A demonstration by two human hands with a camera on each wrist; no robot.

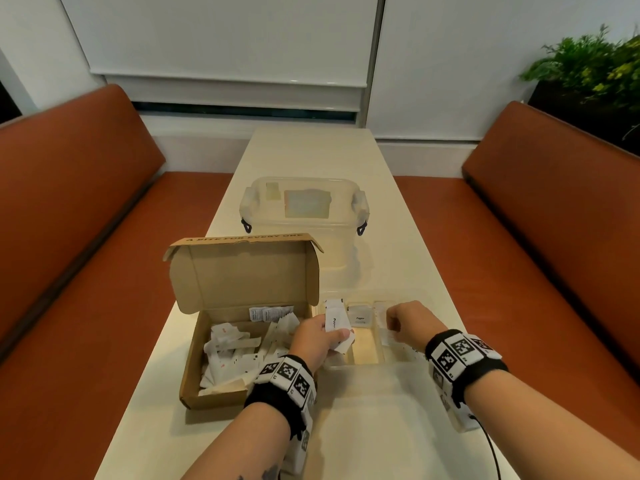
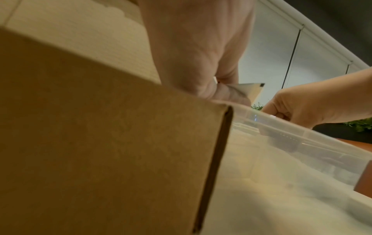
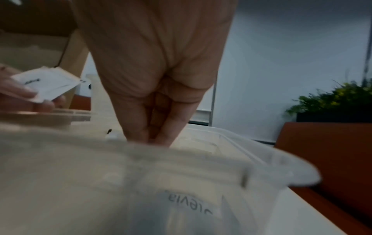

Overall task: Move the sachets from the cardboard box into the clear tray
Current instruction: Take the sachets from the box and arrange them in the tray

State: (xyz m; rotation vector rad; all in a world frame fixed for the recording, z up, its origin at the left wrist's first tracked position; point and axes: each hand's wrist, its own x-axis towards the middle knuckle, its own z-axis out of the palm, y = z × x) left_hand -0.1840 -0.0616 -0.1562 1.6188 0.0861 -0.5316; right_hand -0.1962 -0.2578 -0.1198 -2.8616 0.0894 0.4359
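Note:
The open cardboard box [image 1: 194, 375] [image 2: 120, 143] holds several white sachets [image 1: 235, 344]. Right of it lies the clear tray [image 1: 367, 344] [image 2: 302, 132] [image 3: 261, 159], with a pepper sachet [image 1: 360, 318] and a Stevia sachet [image 3: 191, 200] inside. My left hand [image 1: 322, 336] [image 2: 197, 47] grips a small bunch of white sachets [image 1: 335, 320] [image 3: 48, 84] over the box's right edge, at the tray's left end. My right hand [image 1: 403, 322] [image 3: 157, 71] points down into the tray's right part, fingers and thumb pressed together on a pale sachet [image 1: 381, 317]. The tray rim hides its fingertips.
A lidded clear plastic container [image 1: 304, 216] stands behind the box and tray on the long cream table [image 1: 381, 427]. Orange bench seats [image 1: 86, 306] run along both sides. A green plant [image 1: 595, 64] sits at the back right.

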